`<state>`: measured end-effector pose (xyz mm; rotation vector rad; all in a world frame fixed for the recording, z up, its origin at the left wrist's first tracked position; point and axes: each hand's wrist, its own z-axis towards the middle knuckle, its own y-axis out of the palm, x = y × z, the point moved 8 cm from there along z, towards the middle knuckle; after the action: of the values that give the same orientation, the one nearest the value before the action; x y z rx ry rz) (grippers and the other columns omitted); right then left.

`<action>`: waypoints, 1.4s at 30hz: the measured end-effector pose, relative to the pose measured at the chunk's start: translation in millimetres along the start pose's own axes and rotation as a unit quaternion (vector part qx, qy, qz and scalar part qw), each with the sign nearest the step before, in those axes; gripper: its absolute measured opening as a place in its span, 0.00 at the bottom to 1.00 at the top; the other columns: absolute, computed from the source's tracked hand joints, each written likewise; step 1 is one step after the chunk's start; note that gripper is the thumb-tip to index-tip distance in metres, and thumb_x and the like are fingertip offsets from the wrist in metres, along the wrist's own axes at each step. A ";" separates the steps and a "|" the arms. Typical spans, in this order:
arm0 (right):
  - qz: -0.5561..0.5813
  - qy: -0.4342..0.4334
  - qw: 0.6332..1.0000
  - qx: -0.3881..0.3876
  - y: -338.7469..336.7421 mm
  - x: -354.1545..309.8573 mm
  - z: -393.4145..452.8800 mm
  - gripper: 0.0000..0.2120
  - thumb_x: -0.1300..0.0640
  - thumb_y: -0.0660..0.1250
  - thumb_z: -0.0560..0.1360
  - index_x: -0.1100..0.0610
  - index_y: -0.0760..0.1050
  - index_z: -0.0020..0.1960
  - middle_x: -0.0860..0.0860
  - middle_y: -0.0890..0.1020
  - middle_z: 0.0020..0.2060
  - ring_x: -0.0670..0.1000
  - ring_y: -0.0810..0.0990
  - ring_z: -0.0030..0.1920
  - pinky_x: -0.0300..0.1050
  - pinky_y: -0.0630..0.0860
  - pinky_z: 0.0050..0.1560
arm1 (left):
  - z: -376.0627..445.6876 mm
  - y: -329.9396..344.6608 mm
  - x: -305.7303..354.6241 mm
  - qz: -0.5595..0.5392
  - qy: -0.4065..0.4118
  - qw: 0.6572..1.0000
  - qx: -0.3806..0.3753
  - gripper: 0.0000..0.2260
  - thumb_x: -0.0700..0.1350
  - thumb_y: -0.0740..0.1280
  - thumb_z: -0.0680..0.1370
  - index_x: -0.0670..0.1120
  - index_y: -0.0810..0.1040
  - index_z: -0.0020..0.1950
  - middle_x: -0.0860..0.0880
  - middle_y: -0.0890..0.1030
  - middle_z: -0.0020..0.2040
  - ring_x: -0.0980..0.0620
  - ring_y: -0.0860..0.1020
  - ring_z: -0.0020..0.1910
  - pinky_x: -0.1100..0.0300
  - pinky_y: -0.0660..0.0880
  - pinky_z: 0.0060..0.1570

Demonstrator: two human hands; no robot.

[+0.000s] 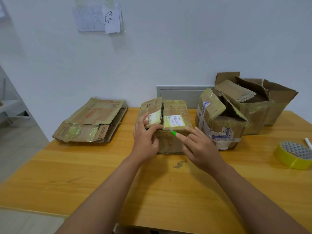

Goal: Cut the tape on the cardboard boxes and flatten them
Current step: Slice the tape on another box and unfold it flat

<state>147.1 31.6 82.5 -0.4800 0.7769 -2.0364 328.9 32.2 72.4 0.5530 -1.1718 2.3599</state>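
Note:
A taped cardboard box [175, 114] with a white label stands in the middle of the wooden table [94, 173]. Its left top flap is lifted a little, and my left hand [146, 139] grips that flap's front edge, thumb along the underside. My right hand [197, 147] holds a green cutter [174, 133] whose tip touches the taped front top edge of the box, just right of the centre seam. The forefinger lies stretched along the tool.
A pile of flattened boxes [91, 122] lies at the table's back left. Two more opened boxes [221, 125] [263, 105] stand at the back right. A yellow tape roll [293, 154] and a white pen [308, 143] lie at the right edge.

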 end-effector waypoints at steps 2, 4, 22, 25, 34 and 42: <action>-0.008 -0.024 1.000 -0.011 1.6 -5.9 3.7 0.17 0.57 0.59 0.78 0.59 0.78 0.63 0.53 0.80 0.39 0.59 0.79 0.59 0.64 0.74 0.61 | 0.1 0.1 -0.9 0.004 -0.001 1.000 -0.012 0.20 0.38 0.64 0.71 0.55 0.78 0.60 0.50 0.52 0.78 0.47 0.58 0.72 0.49 0.52 0.72; -0.020 -0.043 0.999 -0.017 2.5 -11.1 9.1 0.17 0.56 0.59 0.78 0.59 0.78 0.63 0.53 0.80 0.40 0.59 0.80 0.59 0.63 0.75 0.60 | 0.3 0.0 -1.3 0.011 -0.004 1.000 -0.021 0.22 0.36 0.65 0.72 0.55 0.78 0.62 0.50 0.51 0.79 0.47 0.57 0.73 0.47 0.52 0.73; -0.112 -0.020 0.993 -0.031 9.7 -23.9 34.5 0.17 0.57 0.59 0.75 0.62 0.80 0.57 0.54 0.80 0.34 0.55 0.76 0.39 0.49 0.74 0.38 | -1.2 2.9 -1.4 0.038 -0.016 0.999 -0.030 0.25 0.37 0.67 0.72 0.58 0.74 0.66 0.53 0.47 0.78 0.52 0.53 0.73 0.46 0.53 0.75; -0.111 -0.025 0.993 -0.028 2.1 -21.4 27.6 0.18 0.56 0.57 0.76 0.62 0.80 0.57 0.53 0.79 0.34 0.54 0.76 0.39 0.48 0.73 0.37 | -0.5 3.3 0.5 0.042 -0.010 0.999 -0.031 0.25 0.37 0.68 0.72 0.58 0.74 0.66 0.53 0.47 0.78 0.54 0.53 0.73 0.45 0.52 0.75; -0.118 -0.011 0.992 -0.043 2.5 -14.4 19.8 0.18 0.56 0.58 0.76 0.61 0.79 0.60 0.52 0.79 0.35 0.54 0.76 0.40 0.48 0.73 0.39 | -1.8 6.0 2.7 0.055 -0.008 0.998 -0.038 0.27 0.38 0.67 0.72 0.60 0.72 0.67 0.52 0.48 0.78 0.54 0.53 0.73 0.41 0.52 0.75; -0.124 -0.004 0.992 -0.026 1.9 -7.2 17.2 0.18 0.56 0.58 0.76 0.60 0.79 0.61 0.52 0.79 0.36 0.55 0.76 0.42 0.49 0.73 0.43 | -2.1 6.8 5.7 0.096 -0.005 0.995 -0.018 0.23 0.44 0.69 0.72 0.55 0.73 0.66 0.47 0.56 0.75 0.46 0.58 0.72 0.46 0.58 0.72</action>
<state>162.3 31.0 93.4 -0.6412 0.8010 -2.2459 320.2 31.4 69.9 0.4582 -1.3226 2.4926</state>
